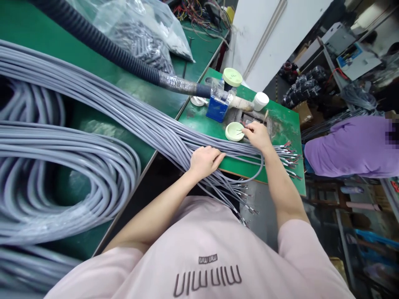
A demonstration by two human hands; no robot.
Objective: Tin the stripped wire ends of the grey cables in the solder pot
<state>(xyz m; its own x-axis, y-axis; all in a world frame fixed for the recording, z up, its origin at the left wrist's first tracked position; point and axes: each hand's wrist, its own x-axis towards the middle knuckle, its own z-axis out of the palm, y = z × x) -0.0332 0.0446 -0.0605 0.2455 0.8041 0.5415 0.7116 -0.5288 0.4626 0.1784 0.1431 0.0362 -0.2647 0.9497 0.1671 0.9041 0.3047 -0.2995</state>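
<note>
Long grey cables (149,120) run across the green table and spread into stripped ends with thin wires at the right. My left hand (205,161) lies on the bundle, its fingers wrapped over some of the cables. My right hand (257,135) pinches the end of one grey cable, which loops back under my wrist. Thin dark wires from that end reach over a shallow pale-green dish (235,131). Just beyond are a blue box (217,109) and the nozzle (241,103) of a hose.
A black corrugated hose (102,41) crosses above the cables. Coiled cables (109,166) lie at left, a plastic bag (140,37) behind. A white jar (261,101) and a round yellow-green lid (232,77) stand at the back. A person in purple (352,147) is at right.
</note>
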